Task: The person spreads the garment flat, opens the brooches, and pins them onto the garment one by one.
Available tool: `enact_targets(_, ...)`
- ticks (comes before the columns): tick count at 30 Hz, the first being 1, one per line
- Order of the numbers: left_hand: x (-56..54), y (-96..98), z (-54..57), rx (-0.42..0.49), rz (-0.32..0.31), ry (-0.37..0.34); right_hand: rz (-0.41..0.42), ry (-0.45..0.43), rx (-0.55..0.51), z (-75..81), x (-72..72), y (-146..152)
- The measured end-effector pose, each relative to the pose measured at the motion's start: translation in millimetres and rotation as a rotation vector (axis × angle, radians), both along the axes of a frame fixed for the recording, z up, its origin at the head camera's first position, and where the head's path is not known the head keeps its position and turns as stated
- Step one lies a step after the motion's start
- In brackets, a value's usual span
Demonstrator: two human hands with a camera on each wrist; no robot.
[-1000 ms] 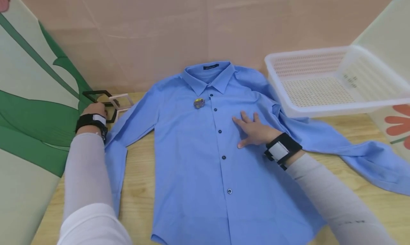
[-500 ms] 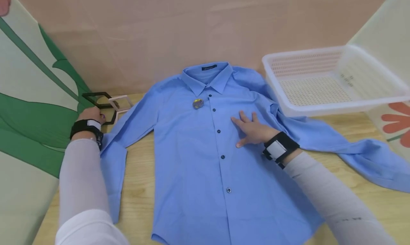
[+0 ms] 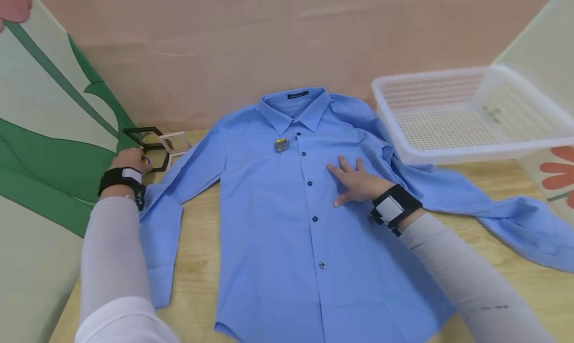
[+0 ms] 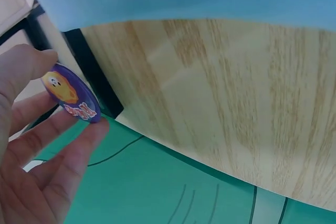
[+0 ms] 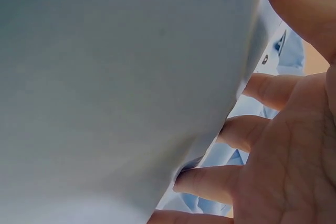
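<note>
A blue button-up shirt (image 3: 264, 218) lies front up, its collar at the back. My left hand (image 3: 127, 159) is beyond the shirt's left sleeve, beside the hexagonal frames. In the left wrist view, its thumb and fingers pinch a round purple badge (image 4: 71, 90) with a yellow cartoon character by the edge. Another round badge (image 3: 281, 144) sits on the shirt front, left of the top placket buttons. With fingers spread, my right hand (image 3: 360, 184) rests on the shirt's chest, right of the placket. Blue cloth fills much of the right wrist view.
A black hexagonal frame (image 3: 157, 146) and a pale pink frame (image 3: 175, 135) stand at the back left. At the back right is a white plastic basket (image 3: 430, 156), next to the shirt's outstretched sleeve. Wood tabletop (image 3: 199, 253) shows between left sleeve and body; printed panels flank both sides.
My left hand has drawn back slightly from the frames, with the badge's purple edge now showing at its fingers. The right hand stays in place on the shirt.
</note>
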State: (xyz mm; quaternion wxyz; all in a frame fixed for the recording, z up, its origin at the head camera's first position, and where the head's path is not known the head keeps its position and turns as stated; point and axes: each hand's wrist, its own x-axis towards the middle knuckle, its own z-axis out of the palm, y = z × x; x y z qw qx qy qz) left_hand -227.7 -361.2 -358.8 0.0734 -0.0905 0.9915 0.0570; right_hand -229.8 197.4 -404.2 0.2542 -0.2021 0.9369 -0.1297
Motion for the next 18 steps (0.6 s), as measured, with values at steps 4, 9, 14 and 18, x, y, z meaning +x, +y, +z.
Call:
enact_targets(4, -2.0, -1.7, 1.2, 0.024, -0.021, 0.041, 0.004, 0.004, 0.004, 0.8, -0.2, 0.7)
enact_targets(9, -4.0, -2.1, 3.0, 0.017, -0.066, 0.09, 0.007, 0.004, 0.001, 1.2, -1.5, 1.3)
enact_targets(14, -1.0, 3.5, 6.2, 0.025, -0.084, 0.093, 0.008, -0.006, -0.003, 0.0, -2.0, 1.0)
enact_targets(18, 5.5, 10.1, 5.0, 0.035, -0.079, 0.135, 0.01, -0.004, -0.004, -0.7, -2.0, 0.9)
